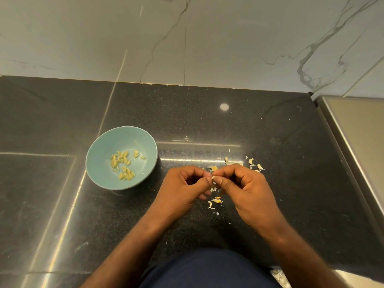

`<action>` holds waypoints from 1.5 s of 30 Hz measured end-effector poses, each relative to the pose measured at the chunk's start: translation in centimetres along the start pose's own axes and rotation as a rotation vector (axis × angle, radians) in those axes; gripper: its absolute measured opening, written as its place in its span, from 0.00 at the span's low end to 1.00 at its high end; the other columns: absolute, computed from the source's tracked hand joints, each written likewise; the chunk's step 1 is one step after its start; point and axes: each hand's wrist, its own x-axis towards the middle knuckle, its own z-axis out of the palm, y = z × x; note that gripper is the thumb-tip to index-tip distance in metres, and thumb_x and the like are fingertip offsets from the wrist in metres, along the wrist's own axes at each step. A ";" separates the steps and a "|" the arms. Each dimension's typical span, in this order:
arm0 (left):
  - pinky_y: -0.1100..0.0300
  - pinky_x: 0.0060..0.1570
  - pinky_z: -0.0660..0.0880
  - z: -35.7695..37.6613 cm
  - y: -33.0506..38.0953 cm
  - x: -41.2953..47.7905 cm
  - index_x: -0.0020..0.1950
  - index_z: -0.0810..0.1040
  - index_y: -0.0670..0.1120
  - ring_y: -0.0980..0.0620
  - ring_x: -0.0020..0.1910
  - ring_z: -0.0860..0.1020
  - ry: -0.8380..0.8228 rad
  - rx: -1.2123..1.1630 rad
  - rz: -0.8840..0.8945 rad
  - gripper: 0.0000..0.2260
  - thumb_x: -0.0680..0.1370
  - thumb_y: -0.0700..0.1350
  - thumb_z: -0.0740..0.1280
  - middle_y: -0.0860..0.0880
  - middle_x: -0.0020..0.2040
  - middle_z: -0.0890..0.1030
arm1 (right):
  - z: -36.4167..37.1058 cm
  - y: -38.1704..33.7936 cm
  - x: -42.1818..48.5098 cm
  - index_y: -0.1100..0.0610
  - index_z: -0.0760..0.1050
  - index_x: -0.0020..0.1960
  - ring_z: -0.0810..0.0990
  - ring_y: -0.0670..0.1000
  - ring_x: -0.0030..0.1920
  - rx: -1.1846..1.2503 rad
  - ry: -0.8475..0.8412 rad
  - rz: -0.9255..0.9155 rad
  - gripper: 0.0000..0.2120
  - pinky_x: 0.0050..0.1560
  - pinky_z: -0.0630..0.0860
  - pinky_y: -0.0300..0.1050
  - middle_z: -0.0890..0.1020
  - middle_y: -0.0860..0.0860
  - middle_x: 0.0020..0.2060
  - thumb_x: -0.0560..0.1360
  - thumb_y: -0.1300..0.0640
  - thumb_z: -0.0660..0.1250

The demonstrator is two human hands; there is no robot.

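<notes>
Head view: left hand and right hand pinch one tiny garlic clove; squeezed, it could shoot from the fingers among the skins.

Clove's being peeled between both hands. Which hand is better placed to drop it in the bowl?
Probably left. The left hand pinches the clove and lies nearest the teal bowl; the right hand, also pinching it, would have to cross over.
</notes>
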 end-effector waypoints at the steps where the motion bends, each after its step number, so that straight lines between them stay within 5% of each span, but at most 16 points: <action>1: 0.65 0.37 0.78 -0.1 0.0 0.0 0.49 0.83 0.38 0.54 0.35 0.82 -0.018 -0.036 -0.029 0.04 0.77 0.37 0.70 0.46 0.36 0.84 | -0.1 0.0 0.0 0.50 0.83 0.49 0.84 0.47 0.47 -0.022 -0.003 -0.021 0.08 0.50 0.81 0.43 0.85 0.45 0.42 0.76 0.63 0.71; 4: 0.65 0.36 0.77 -0.1 -0.1 0.1 0.48 0.82 0.36 0.54 0.35 0.81 -0.046 -0.118 -0.093 0.03 0.77 0.34 0.69 0.47 0.36 0.83 | -0.1 0.0 -0.1 0.49 0.83 0.48 0.83 0.46 0.47 -0.114 0.003 -0.133 0.11 0.49 0.79 0.37 0.85 0.43 0.42 0.76 0.65 0.71; 9: 0.66 0.34 0.75 0.1 0.0 0.0 0.45 0.82 0.34 0.56 0.33 0.78 -0.013 -0.208 -0.137 0.04 0.76 0.32 0.67 0.47 0.34 0.81 | 0.6 0.2 -0.2 0.49 0.83 0.48 0.84 0.49 0.46 -0.104 0.047 -0.251 0.13 0.48 0.81 0.44 0.85 0.44 0.41 0.75 0.67 0.72; 15: 0.66 0.34 0.73 0.5 0.0 0.0 0.46 0.83 0.35 0.55 0.32 0.77 0.018 -0.371 -0.217 0.05 0.77 0.32 0.66 0.45 0.34 0.81 | 1.4 0.4 -0.3 0.58 0.82 0.48 0.85 0.53 0.44 0.261 0.064 -0.032 0.04 0.51 0.82 0.49 0.85 0.54 0.40 0.74 0.64 0.71; 20: 0.66 0.33 0.75 0.5 0.0 -0.1 0.46 0.82 0.35 0.55 0.32 0.78 0.004 -0.392 -0.191 0.05 0.77 0.32 0.66 0.44 0.35 0.82 | 1.2 0.2 -0.1 0.60 0.81 0.48 0.83 0.53 0.43 0.541 -0.002 0.138 0.09 0.47 0.79 0.46 0.85 0.55 0.39 0.70 0.59 0.70; 27: 0.63 0.37 0.79 0.6 0.1 -0.1 0.51 0.81 0.34 0.52 0.37 0.81 -0.043 -0.425 -0.163 0.12 0.74 0.42 0.70 0.42 0.40 0.83 | 0.5 0.5 0.1 0.61 0.81 0.50 0.84 0.52 0.43 0.452 0.022 0.094 0.10 0.45 0.79 0.43 0.85 0.55 0.40 0.70 0.58 0.71; 36: 0.64 0.39 0.79 0.0 -0.4 0.1 0.50 0.82 0.37 0.53 0.37 0.82 -0.020 -0.151 -0.102 0.05 0.78 0.37 0.69 0.42 0.40 0.84 | -0.5 0.6 -0.2 0.49 0.82 0.50 0.83 0.46 0.45 -0.119 -0.025 -0.063 0.05 0.46 0.80 0.38 0.84 0.42 0.43 0.75 0.57 0.73; 45: 0.65 0.38 0.77 -0.4 -0.8 0.1 0.49 0.82 0.36 0.54 0.36 0.81 -0.011 -0.118 -0.093 0.04 0.77 0.35 0.69 0.45 0.37 0.84 | 0.0 0.5 0.0 0.47 0.83 0.47 0.83 0.47 0.47 -0.118 -0.016 -0.059 0.08 0.48 0.80 0.42 0.85 0.44 0.42 0.75 0.60 0.74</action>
